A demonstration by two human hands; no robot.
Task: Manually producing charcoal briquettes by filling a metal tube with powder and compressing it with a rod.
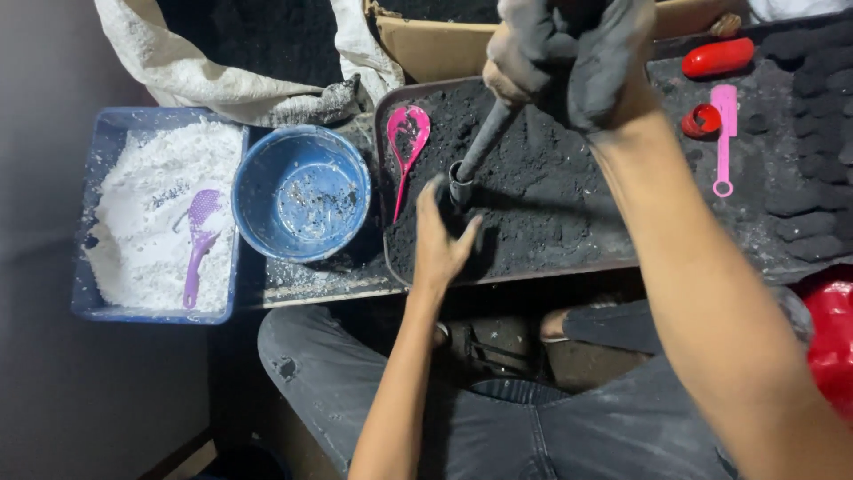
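Both hands on the job, mid-frame. Right hand (569, 53), top centre, is fisted tight round the upper end of a grey rod (487, 142), wrapped in a sooty cloth (613, 62). Rod slants down-left into a short metal tube mould (459, 187) standing in the black powder (533, 196). Left hand (444, 240), centre frame, fingers half curled, cups the mould base; can't tell if it's fully clamped, fingertips hidden behind tube.

Step, my read: tamping powder in the mould. Next prob needs straight push, mould kept upright w/ left.

Outward: brown tray (384, 178) holds the powder, pink spoon (406, 142) at its left edge. Blue bowl (302, 191) left of tray, then blue tub (107, 124) of white powder (142, 222) w/ purple scoop (200, 240), far left. Pressed black pieces (813, 151) on right edge.
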